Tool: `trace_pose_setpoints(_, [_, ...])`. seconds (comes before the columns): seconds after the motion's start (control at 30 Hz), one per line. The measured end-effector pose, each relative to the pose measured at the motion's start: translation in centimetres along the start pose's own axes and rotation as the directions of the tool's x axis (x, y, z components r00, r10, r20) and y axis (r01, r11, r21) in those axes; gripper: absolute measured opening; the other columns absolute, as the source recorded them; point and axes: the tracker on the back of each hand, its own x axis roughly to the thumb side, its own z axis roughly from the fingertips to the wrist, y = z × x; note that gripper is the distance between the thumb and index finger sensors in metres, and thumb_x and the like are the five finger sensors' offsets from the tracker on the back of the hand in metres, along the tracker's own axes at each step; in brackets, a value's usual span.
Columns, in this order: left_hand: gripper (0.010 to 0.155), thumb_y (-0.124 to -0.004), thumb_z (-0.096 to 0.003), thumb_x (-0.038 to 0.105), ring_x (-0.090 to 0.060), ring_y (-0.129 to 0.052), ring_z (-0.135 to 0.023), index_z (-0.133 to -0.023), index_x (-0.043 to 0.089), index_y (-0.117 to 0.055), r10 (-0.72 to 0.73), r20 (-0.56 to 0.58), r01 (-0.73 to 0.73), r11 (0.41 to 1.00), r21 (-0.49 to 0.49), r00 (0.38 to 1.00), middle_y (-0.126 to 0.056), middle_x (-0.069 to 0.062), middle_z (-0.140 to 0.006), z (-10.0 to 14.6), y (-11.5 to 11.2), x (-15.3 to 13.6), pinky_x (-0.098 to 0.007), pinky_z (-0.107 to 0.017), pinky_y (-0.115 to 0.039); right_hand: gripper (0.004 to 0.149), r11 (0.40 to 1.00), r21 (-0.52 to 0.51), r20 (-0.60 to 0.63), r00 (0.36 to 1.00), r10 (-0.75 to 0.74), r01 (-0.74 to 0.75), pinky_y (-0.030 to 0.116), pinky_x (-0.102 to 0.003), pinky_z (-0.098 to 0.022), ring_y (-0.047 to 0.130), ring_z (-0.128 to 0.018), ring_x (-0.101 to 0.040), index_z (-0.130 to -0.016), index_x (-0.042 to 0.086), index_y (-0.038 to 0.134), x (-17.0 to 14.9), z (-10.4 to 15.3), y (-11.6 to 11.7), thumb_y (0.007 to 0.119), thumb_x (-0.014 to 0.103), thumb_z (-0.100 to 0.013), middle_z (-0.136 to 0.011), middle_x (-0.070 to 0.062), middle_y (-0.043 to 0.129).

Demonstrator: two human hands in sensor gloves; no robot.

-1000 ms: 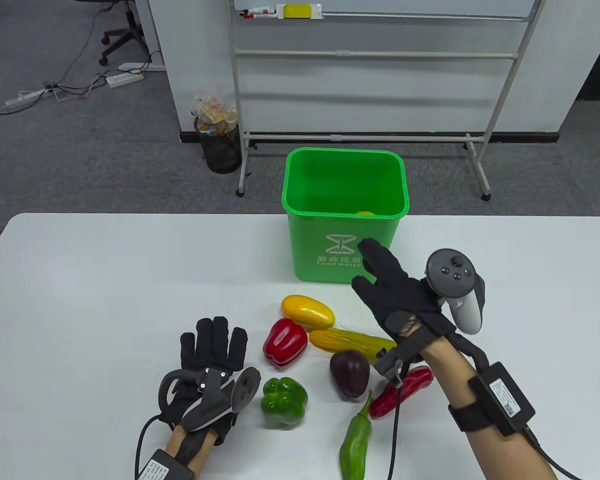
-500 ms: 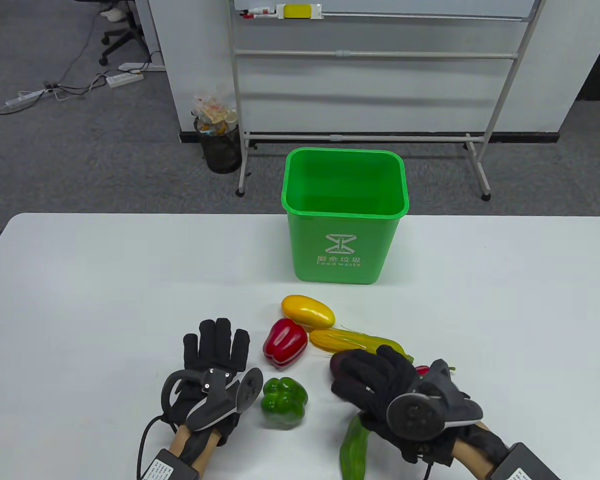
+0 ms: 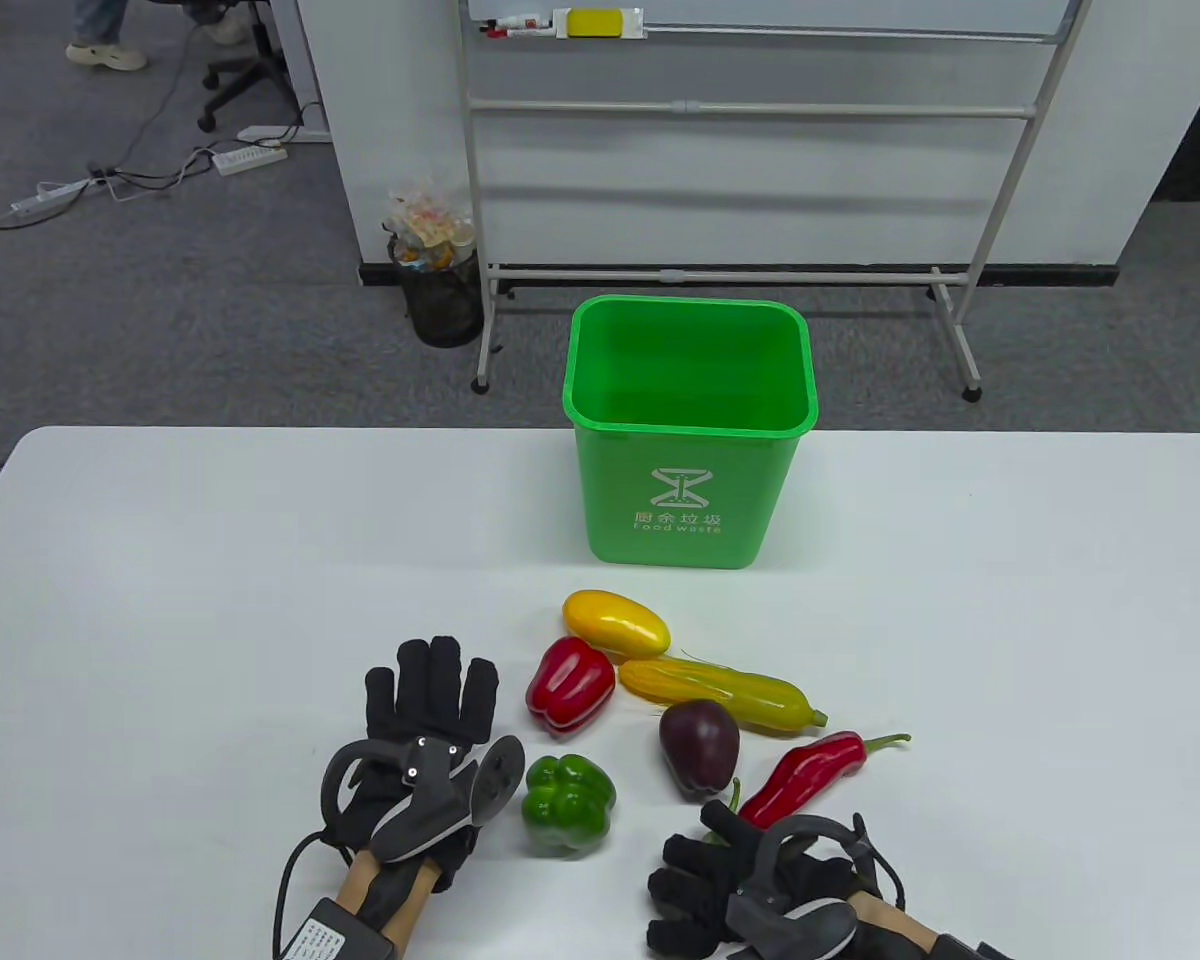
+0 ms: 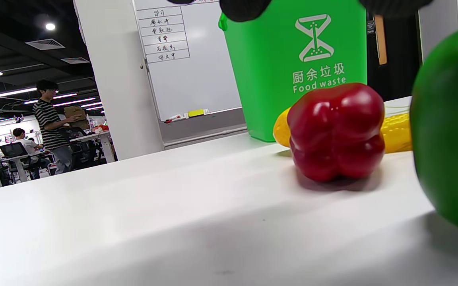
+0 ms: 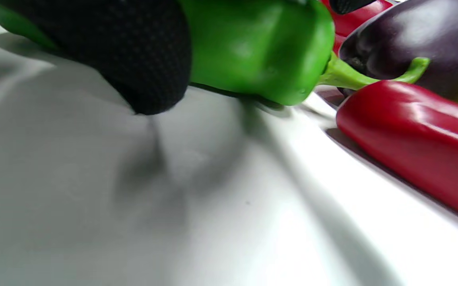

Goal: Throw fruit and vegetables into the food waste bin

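On the table [image 3: 160, 560] lie seven vegetables before one bin [image 3: 690, 440].

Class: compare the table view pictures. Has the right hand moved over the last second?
Yes. The right hand has moved from in front of the green plastic food waste bin back to the table's near edge, onto the long green chilli pepper.
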Motion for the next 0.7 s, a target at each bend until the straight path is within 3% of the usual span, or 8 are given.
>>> trace_pose_setpoints(0.27, [0.085, -0.059, -0.0389, 0.065, -0.056, -0.031, -0.105, -0.108, 0.019, -0.038, -0.004, -0.001, 0.004, 1.0, -0.002, 1.0, -0.023, -0.024, -0.115, 0.0, 0.0, 0.0, -0.073, -0.071, -0.035, 0.08, 0.997, -0.075, -0.009, 0.999, 0.035, -0.036, 0.045, -0.069, -0.074, 0.065, -0.102, -0.035, -0.101, 0.038, 0.051, 0.6, 0.6, -1.0, 0.095, 0.026, -0.034, -0.108, -0.003, 0.052])
trace_pose_setpoints(0.43, [0.085, -0.059, -0.039, 0.065, -0.056, -0.03, -0.105, -0.108, 0.019, -0.038, -0.005, 0.002, 0.005, 1.0, -0.002, 1.0, -0.023, -0.024, -0.115, 0.0, 0.0, 0.0, -0.073, -0.071, -0.035, 0.08, 0.969, -0.181, -0.025, 0.984, -0.175, 0.168, 0.048, -0.067, -0.074, 0.067, -0.101, -0.035, -0.101, 0.038, 0.05, 0.0, 2.1, -3.4, 0.094, 0.028, -0.034, -0.107, -0.003, 0.053])
trace_pose_setpoints(0.5, [0.085, -0.059, -0.039, 0.065, -0.056, -0.03, -0.105, -0.108, 0.019, -0.038, -0.006, 0.003, 0.006, 1.0, -0.005, 1.0, -0.022, -0.024, -0.115, 0.0, 0.0, 0.1, -0.073, -0.071, -0.035, 0.08, 0.93, -0.235, -0.019, 0.956, -0.294, 0.281, 0.05, -0.067, -0.073, 0.069, -0.1, -0.035, -0.101, 0.037, 0.05, -0.6, 2.8, -4.2, 0.094, 0.028, -0.034, -0.107, -0.003, 0.053])
trace_pose_setpoints(0.6, [0.085, -0.059, -0.039, 0.065, -0.056, -0.03, -0.105, -0.108, 0.019, -0.038, -0.007, 0.004, 0.007, 1.0, -0.006, 1.0, -0.022, -0.024, -0.115, 0.0, 0.0, 0.1, -0.073, -0.071, -0.035, 0.08, 0.823, -0.335, 0.009, 0.875, -0.485, 0.459, 0.054, -0.065, -0.072, 0.071, -0.098, -0.035, -0.101, 0.035, 0.05, -1.9, 3.9, -5.1, 0.094, 0.029, -0.035, -0.107, -0.004, 0.054])
trace_pose_setpoints(0.7, [0.085, -0.059, -0.039, 0.065, -0.056, -0.031, -0.105, -0.108, 0.019, -0.038, -0.008, 0.005, 0.008, 1.0, -0.007, 1.0, -0.022, -0.024, -0.115, 0.0, -0.1, 0.1, -0.073, -0.071, -0.035, 0.081, 0.669, -0.405, 0.079, 0.753, -0.653, 0.623, 0.058, -0.063, -0.071, 0.074, -0.097, -0.035, -0.102, 0.034, 0.05, -3.1, 4.8, -5.6, 0.094, 0.03, -0.035, -0.106, -0.005, 0.056])
